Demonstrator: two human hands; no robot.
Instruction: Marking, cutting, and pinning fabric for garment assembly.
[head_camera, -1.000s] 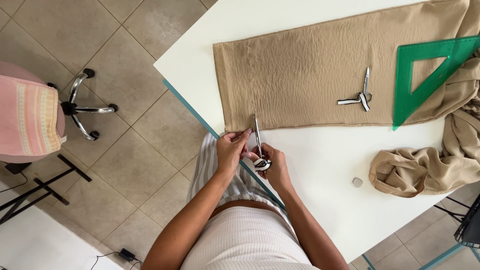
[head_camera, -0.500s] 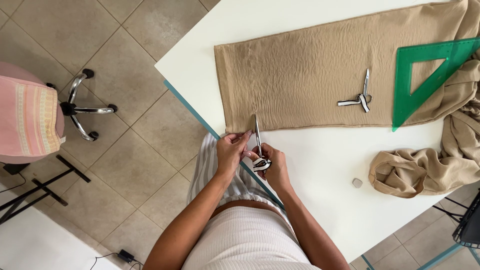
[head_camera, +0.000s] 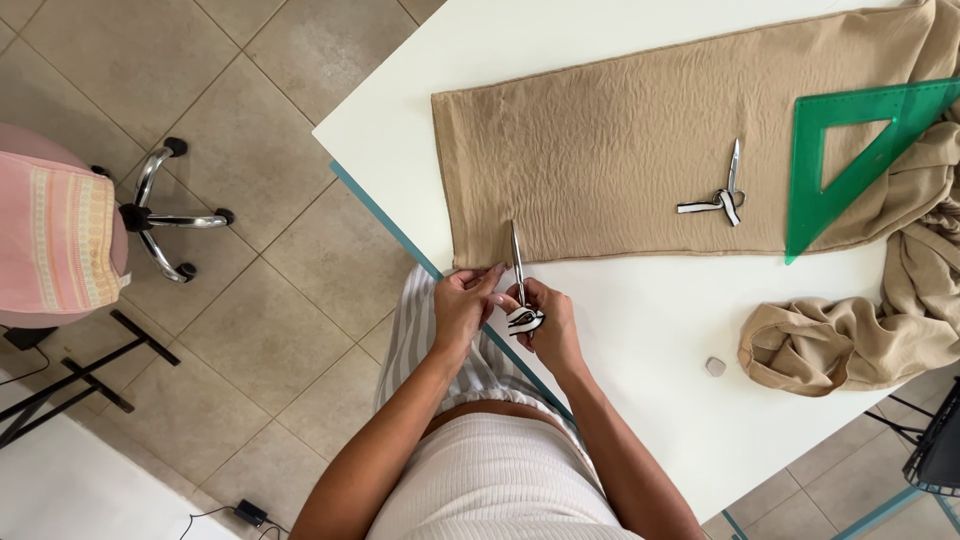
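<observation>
Crinkled tan fabric (head_camera: 610, 160) meets slim steel scissors (head_camera: 519, 285), right hand (head_camera: 550, 325) grip pinching their striped handles, left hand (head_camera: 462, 305) alongside.

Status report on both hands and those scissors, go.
Right hand grips the black-and-white-handled scissors, blades over the tan fabric sheet's near edge. Left hand steadies alongside. Nothing blocking.

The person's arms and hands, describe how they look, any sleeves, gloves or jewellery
Both arms are bare along all that shows of them, with no sleeves. The left hand and the right hand wear no gloves, and no rings, watch or bracelets can be made out. The fingernails look light-coloured. Nearer the camera the person wears a white ribbed top and grey-and-white striped bottoms.
</observation>
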